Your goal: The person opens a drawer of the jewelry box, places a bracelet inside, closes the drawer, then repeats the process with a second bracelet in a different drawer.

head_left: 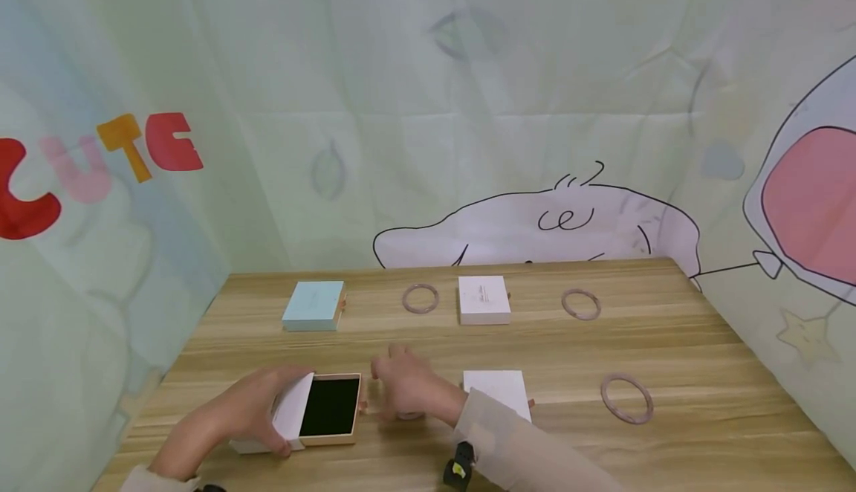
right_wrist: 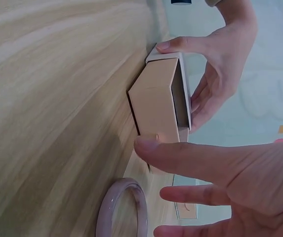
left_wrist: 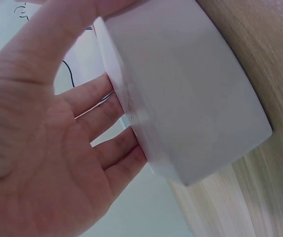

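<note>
On the near left of the table, my left hand [head_left: 257, 403] grips the white sleeve [head_left: 292, 410] of a drawer box, thumb on the near side and fingers across the far side. The drawer [head_left: 329, 409] is pulled partway out to the right, showing a dark lining inside peach-coloured walls. In the right wrist view, my right hand [right_wrist: 230, 182] has its fingers extended apart, the thumb tip overlapping the drawer's front. A pale purple bangle [right_wrist: 104, 217] lies on the wood just below this hand, mostly hidden by it in the head view.
Behind stand a light blue box [head_left: 314, 305] and a white box [head_left: 484, 300], with a bangle [head_left: 405, 305] between them. Another white box [head_left: 498, 388] sits partly behind my right forearm. Further bangles lie at the back right [head_left: 597, 306] and near right [head_left: 649, 404]. A printed curtain [head_left: 414, 143] surrounds the table.
</note>
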Demonstrator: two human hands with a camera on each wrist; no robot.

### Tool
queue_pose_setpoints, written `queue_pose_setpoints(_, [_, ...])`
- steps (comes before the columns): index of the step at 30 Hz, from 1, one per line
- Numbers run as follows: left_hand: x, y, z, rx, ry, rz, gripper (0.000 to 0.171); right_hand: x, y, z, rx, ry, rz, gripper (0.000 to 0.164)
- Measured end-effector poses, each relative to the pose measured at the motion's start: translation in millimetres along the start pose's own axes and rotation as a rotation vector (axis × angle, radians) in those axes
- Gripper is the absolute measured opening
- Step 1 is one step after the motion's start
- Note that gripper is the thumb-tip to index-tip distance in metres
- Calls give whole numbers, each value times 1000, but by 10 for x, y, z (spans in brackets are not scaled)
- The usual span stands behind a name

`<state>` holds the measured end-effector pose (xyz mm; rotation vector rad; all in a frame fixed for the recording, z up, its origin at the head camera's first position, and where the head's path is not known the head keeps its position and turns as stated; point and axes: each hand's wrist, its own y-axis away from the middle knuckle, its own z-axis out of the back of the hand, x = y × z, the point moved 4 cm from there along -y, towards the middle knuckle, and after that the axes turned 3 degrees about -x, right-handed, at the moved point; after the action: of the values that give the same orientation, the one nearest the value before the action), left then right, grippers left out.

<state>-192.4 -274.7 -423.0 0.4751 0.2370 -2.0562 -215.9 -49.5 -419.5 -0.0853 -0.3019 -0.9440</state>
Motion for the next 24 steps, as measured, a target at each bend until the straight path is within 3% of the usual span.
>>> queue_pose_setpoints(6, [0, -9, -4, -5, -12, 13, 105, -24, 15, 8, 7, 51, -8, 60])
queue_pose_setpoints(24, [-12, -1, -12, -12, -17, 10, 105, -83, 24, -23, 65, 51, -64, 54])
